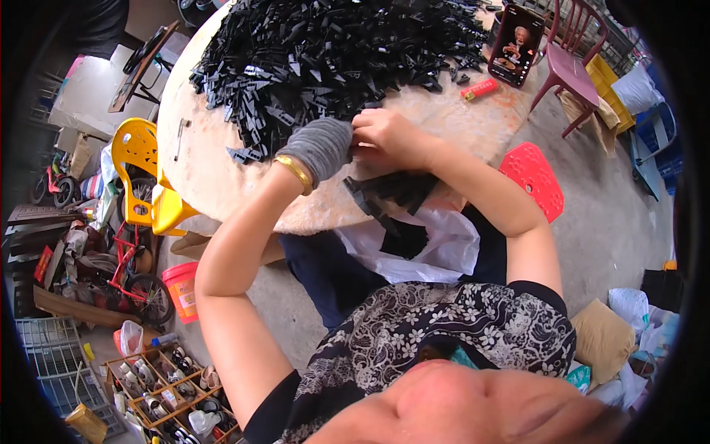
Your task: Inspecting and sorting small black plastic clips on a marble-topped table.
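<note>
Right hand curled, meeting grey-covered left hand.

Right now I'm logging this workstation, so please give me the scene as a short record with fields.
left hand: in a grey covering, close against the right hand
right hand: bare; anything held is unclear
table: large pile of black pieces
near edge: smaller cluster of black pieces
lap: white plastic bag
table right: phone, small red item
floor left: yellow chair

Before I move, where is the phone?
In the head view, the phone is at the far right of the table, between the black pile and the maroon chair.
</note>
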`<state>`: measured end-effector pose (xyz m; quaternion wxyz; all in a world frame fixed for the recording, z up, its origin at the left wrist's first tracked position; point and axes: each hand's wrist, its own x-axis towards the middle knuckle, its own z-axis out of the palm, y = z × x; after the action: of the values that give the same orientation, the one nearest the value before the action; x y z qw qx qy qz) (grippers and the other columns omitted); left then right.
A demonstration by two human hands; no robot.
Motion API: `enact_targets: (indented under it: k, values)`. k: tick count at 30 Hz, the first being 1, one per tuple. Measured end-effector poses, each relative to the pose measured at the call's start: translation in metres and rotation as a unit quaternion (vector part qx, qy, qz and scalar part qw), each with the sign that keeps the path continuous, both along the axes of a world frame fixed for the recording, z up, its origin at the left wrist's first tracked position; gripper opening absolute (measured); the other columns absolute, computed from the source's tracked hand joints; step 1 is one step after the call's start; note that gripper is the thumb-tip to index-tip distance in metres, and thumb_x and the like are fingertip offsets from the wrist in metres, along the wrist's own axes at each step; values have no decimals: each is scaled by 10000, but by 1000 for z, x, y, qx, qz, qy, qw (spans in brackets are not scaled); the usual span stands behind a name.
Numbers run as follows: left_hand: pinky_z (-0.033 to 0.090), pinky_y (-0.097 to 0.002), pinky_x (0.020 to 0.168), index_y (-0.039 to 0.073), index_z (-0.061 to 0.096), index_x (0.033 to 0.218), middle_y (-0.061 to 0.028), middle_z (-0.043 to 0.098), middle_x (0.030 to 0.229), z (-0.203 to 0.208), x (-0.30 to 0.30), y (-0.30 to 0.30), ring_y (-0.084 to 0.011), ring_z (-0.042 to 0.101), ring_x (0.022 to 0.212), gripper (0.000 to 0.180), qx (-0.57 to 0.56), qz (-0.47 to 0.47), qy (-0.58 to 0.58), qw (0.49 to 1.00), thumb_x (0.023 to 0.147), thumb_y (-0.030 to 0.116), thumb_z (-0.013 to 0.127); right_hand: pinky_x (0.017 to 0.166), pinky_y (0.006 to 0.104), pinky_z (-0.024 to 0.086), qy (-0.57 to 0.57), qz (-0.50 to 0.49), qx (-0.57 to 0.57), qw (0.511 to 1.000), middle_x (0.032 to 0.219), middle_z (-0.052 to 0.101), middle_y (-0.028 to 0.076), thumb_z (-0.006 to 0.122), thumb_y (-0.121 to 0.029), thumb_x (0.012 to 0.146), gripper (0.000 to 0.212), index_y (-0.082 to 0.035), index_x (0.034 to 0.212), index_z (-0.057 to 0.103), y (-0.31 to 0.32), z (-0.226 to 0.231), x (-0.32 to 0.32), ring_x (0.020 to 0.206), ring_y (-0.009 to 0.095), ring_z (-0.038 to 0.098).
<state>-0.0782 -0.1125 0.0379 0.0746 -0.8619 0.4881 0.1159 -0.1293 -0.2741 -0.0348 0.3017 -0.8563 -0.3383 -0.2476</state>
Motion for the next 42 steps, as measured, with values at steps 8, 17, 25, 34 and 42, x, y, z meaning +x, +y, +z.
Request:
enact_targets:
  k: [8,17,25,34,42]
  values:
    - [503,-434,703,28,631,855,-184,648,783,-9,-3,0,-360,631,776,241,-33,0,-29,999,760,245,674,767,370,475,22,-18,-52,998,838,589,62,683,-211,725,150,-99,822,665,-5,5,-1,868,260,580]
    - [517,-335,696,51,570,1111,-136,659,851,-54,13,40,-250,662,772,369,-293,35,141,945,779,116,716,732,316,503,210,109,109,965,911,657,122,702,-102,753,268,-26,1008,669,-19,2,9,841,241,645]
    - [517,-353,667,137,409,1367,-140,658,912,-34,-38,26,-281,660,768,579,-378,15,78,923,832,146,629,822,268,485,495,117,177,843,987,680,78,777,-137,742,331,19,1017,675,-25,25,-3,888,122,617]
    - [485,-406,820,83,496,1296,-150,586,1077,-12,-51,53,-327,587,941,501,-364,-86,-28,927,807,104,608,607,257,457,303,140,34,942,805,613,36,737,-101,729,211,11,895,672,-17,25,-13,703,117,563]
    - [469,-379,880,172,636,1131,-94,571,1140,-27,40,82,-294,540,1045,378,-187,-36,-253,948,773,72,570,796,349,483,16,-150,23,988,995,574,88,615,-81,791,254,-75,1044,645,-20,6,3,936,281,575]
